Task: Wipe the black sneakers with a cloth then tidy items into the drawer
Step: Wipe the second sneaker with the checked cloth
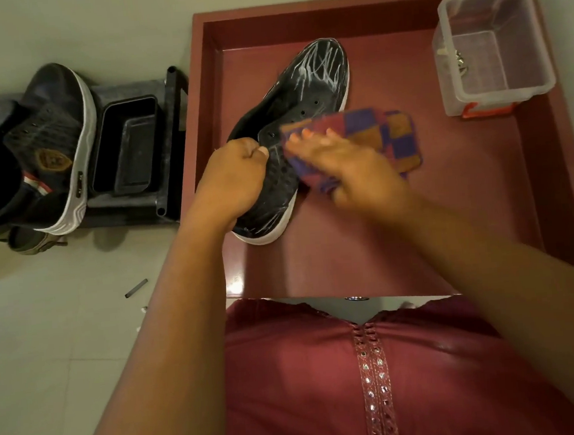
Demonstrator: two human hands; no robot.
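Inside drawer, sneaker is lying toe-away; left hand is gripping its collar, right hand is pressing cloth flat against its right flank.

The person is wearing a dark maroon top, its neckline running down into a placket trimmed with a band of small shiny silver studs. Both forearms are showing bare, and the nails are wearing pale polish.
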